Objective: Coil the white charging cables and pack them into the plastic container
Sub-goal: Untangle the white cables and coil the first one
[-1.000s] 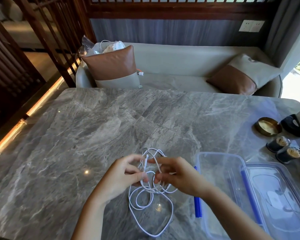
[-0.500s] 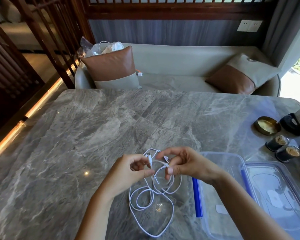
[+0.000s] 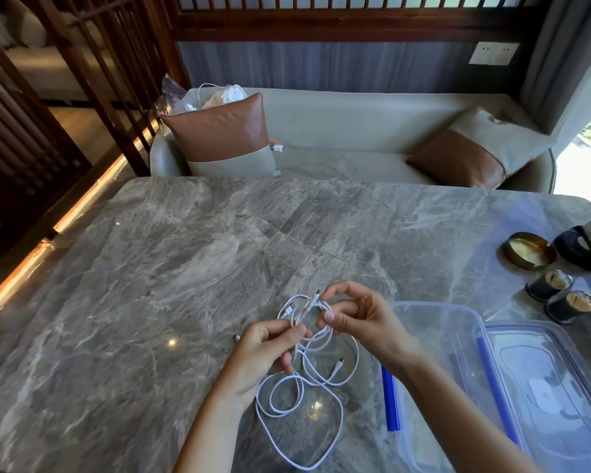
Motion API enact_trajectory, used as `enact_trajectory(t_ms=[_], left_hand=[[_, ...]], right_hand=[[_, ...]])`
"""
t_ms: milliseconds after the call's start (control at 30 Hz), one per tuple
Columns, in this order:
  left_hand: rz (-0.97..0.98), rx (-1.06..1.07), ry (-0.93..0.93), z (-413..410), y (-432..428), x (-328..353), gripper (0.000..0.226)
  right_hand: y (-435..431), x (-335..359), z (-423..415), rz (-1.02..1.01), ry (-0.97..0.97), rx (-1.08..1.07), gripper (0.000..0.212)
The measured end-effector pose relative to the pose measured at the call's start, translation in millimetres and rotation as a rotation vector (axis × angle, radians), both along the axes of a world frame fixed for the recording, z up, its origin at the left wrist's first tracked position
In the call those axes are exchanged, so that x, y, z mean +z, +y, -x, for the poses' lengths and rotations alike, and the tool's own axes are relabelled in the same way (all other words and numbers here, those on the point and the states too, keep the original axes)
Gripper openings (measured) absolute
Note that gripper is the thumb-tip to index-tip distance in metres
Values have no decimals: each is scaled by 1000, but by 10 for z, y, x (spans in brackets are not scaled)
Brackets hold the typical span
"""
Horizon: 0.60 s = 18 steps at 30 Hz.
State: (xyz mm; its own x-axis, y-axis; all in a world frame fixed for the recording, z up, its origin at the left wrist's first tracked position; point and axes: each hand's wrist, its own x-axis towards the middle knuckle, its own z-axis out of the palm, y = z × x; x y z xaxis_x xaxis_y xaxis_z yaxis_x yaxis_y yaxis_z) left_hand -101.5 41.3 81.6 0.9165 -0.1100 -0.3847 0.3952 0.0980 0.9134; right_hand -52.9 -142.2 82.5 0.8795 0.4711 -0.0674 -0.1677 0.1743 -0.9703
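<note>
Both hands work at lower centre of the frame, above a grey marble table (image 3: 185, 268).

Left hand (image 3: 267, 349): fingers curled, thumb and fingertips pinching several strands of the white charging cables (image 3: 301, 397).

Right hand (image 3: 359, 319): thumb and index finger pinch the cables near 1 plug at the top of the bundle, with the remaining fingers curled beneath.

The cables are 1 loose tangle. Its upper loops are raised between the 2 hands. Its lower loops rest on the table below the left hand, and the largest reaches towards the bottom edge of the frame. 1 plug lies free inside the loops under the right wrist.

The plastic container (image 3: 437, 336) stands open at lower right, just beside the right forearm, with a blue clip (image 3: 391, 401) on its near-left side. No cable is in it. Its lid (image 3: 543, 387) lies against its right side.

At the right edge of the frame stand a brass dish (image 3: 529, 250), a black holder (image 3: 577, 252) and 2 small dark cups (image 3: 548, 285).

Across the top of the frame, beyond the table, a pale sofa (image 3: 355, 124) carries 2 brown-and-grey cushions (image 3: 222, 131). A clear bag (image 3: 191, 100) holding white items sits behind the left cushion.
</note>
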Motion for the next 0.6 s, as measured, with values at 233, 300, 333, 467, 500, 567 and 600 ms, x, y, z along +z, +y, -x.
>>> enact_trajectory(t_ms=[233, 300, 333, 467, 500, 567, 600], left_hand=[[121, 433, -11, -89, -79, -45, 23], [168, 504, -49, -120, -92, -13, 22], [191, 519, -62, -131, -107, 8, 22], [220, 437, -72, -119, -193, 78, 25], [209, 407, -76, -106, -199, 89, 25], [164, 356, -85, -88, -184, 105, 26], [138, 334, -87, -81, -166, 112, 26]], right_hand=[[75, -70, 70, 124, 159, -145, 20], [119, -95, 173, 225, 319, 122, 47], [162, -113, 235, 275, 390, 242, 56], [382, -247, 409, 161, 623, 208, 58], [427, -260, 422, 62, 701, 123, 53], [484, -240, 426, -189, 884, -46, 37], [496, -228, 424, -322, 978, -126, 29]])
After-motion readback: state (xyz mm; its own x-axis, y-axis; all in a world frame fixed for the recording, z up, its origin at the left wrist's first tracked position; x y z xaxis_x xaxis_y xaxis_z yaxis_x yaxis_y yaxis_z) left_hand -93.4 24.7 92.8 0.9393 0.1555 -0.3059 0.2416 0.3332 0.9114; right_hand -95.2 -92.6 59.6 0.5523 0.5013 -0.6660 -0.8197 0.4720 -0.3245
